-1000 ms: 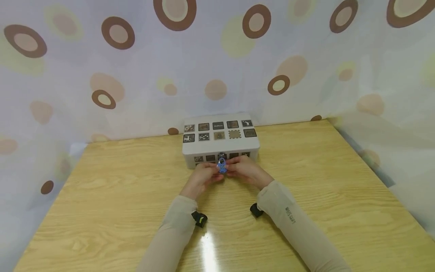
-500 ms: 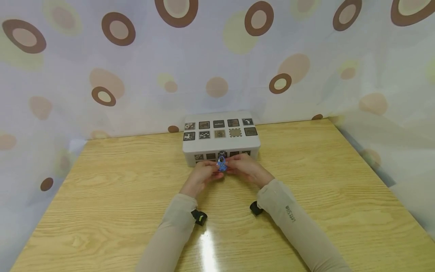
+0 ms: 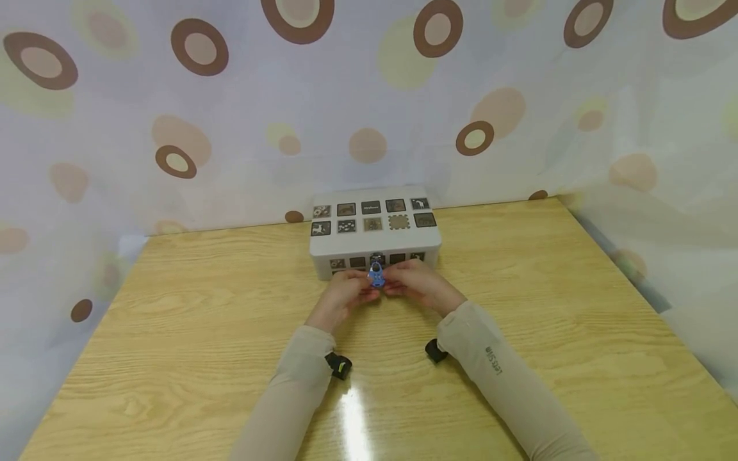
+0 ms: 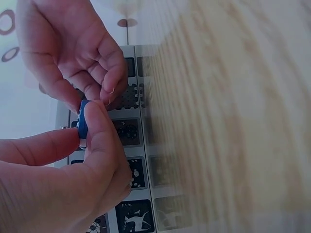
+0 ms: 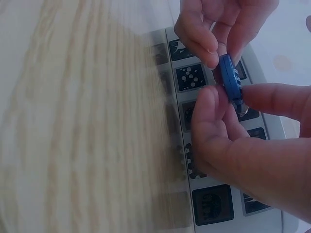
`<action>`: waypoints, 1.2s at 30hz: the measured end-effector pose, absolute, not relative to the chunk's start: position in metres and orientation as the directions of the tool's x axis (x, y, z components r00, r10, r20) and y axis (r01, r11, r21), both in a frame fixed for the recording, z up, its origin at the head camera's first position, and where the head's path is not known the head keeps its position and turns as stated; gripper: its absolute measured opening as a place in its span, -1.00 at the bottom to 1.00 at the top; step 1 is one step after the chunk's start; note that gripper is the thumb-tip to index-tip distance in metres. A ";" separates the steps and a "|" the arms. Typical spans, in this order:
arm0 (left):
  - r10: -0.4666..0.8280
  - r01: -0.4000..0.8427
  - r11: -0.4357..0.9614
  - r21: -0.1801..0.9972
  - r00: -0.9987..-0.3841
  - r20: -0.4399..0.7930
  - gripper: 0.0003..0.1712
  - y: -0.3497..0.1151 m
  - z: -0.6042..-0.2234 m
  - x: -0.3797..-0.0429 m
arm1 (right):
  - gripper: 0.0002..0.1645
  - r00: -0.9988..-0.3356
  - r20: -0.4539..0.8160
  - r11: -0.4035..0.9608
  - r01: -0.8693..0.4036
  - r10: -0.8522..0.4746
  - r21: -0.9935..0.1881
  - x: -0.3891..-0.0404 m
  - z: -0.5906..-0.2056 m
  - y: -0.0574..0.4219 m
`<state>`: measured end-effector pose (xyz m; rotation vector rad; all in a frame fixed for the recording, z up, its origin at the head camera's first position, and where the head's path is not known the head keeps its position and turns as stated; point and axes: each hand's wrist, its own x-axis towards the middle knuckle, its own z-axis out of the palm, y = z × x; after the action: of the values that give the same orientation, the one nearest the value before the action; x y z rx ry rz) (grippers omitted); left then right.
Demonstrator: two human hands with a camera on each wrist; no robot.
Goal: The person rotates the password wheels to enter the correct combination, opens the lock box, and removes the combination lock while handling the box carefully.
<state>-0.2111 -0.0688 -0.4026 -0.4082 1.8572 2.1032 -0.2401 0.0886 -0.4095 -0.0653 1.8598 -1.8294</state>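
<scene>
A small blue padlock (image 3: 377,279) is at the front of a white tin box (image 3: 375,241), its shackle upward beside the metal clasp (image 3: 377,258). From the left, my left hand (image 3: 341,296) pinches the padlock's body between thumb and fingers. My right hand (image 3: 423,285) grips its other side with thumb and fingertips. In the right wrist view the blue padlock (image 5: 230,77) is edge-on, with a row of pale marks along one face. The left wrist view has the fingertips of both hands meeting at its body, which they partly cover.
The box, with square animal and pattern pictures on its lid and front, stands at the back of a wooden table (image 3: 202,333). Behind it hangs a pale curtain (image 3: 323,115) with brown circles. Black straps (image 3: 339,367) are at both wrists.
Both hands keep hold of the padlock at the box front. The padlock's face has turned slightly, and the whole head view has shifted a little upward.
</scene>
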 end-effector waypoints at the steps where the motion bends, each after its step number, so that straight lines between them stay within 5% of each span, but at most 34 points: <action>1: 0.039 -0.411 -0.116 0.904 -0.912 -0.409 -0.72 -0.069 -0.402 -0.211 | -0.58 -0.861 -0.323 0.086 0.315 -0.393 -0.945 -0.240 -0.409 0.089; 36: 0.061 -0.421 -0.134 0.897 -0.907 -0.416 -0.71 -0.071 -0.402 -0.212 | -0.58 -0.864 -0.327 0.101 0.312 -0.383 -0.945 -0.242 -0.410 0.086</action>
<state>-0.2119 -0.0712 -0.4025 -0.4027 1.8193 2.1095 -0.2423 0.0863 -0.4100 -0.0687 1.8834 -1.8149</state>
